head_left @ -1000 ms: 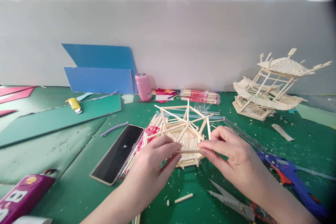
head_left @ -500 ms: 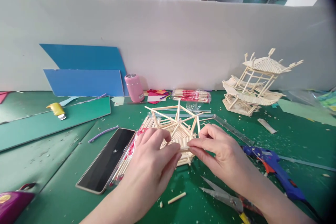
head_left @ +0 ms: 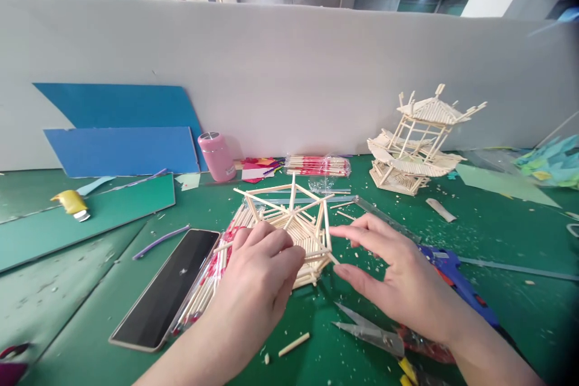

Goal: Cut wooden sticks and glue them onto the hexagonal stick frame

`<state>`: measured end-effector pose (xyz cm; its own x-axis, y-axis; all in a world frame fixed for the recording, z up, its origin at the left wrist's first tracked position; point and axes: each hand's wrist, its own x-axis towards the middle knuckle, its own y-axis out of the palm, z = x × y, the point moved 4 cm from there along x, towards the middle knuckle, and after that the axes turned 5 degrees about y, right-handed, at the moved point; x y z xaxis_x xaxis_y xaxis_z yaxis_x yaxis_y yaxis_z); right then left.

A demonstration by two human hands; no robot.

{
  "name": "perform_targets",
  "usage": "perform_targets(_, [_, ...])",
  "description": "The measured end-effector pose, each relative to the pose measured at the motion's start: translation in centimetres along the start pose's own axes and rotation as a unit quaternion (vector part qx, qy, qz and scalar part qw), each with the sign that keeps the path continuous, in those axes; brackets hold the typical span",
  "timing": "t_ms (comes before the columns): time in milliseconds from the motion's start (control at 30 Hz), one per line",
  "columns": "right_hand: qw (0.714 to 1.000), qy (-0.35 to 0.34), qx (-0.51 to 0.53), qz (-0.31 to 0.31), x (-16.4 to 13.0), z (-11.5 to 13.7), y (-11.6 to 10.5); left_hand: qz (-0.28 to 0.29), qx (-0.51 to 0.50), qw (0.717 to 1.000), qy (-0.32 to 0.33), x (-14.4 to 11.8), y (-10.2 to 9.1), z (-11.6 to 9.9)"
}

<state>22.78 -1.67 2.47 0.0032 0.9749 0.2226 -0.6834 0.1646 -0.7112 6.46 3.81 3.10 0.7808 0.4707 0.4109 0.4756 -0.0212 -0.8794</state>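
A small frame of thin wooden sticks (head_left: 326,223) stands in front of me, with crossing sticks on top and a base of concentric sticks. My left hand (head_left: 266,271) is bent over its near left side with the fingers closed on it; the hand hides which stick they grip. At the right corner of the frame is my right hand (head_left: 384,259), its thumb and forefinger apart with nothing between them. The fingertips are close to the corner post and stick end; I cannot tell if they touch. A short cut stick (head_left: 294,344) lies below.
On the green table are scissors (head_left: 371,333), a blue glue gun (head_left: 470,289), a phone (head_left: 167,289) and a packet of sticks (head_left: 199,295). Behind stand a pink flask (head_left: 217,157), another stick packet (head_left: 316,165), a stick pavilion (head_left: 416,139) and blue boards (head_left: 122,151).
My right thumb and forefinger have parted and let go of the near stick. The left hand stays on the frame. The whole view has shifted slightly, so things appear further left.
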Motion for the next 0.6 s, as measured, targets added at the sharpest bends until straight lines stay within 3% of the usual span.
perform_targets(167, [0.999, 0.035, 0.007, -0.011, -1.3, -1.5, -0.5, 0.018, -0.004, 1.000, -0.007, 0.0, 0.1, 0.1])
perform_targets(300, [0.998, 0.024, 0.021, -0.047, -1.9, -1.6, -0.3, 0.018, -0.008, 1.000, -0.006, -0.1, -0.3, -0.3])
perform_targets(467, [0.990, -0.078, 0.074, -0.095, -3.8, 0.3, -0.1, -0.044, -0.067, 0.996, 0.039, -1.6, -1.1, -2.7])
perform_targets(600, [0.988, -0.125, 0.043, -0.083, -5.9, 1.2, 0.7, -0.011, -0.198, 0.980, 0.020, -3.6, 1.0, -4.3])
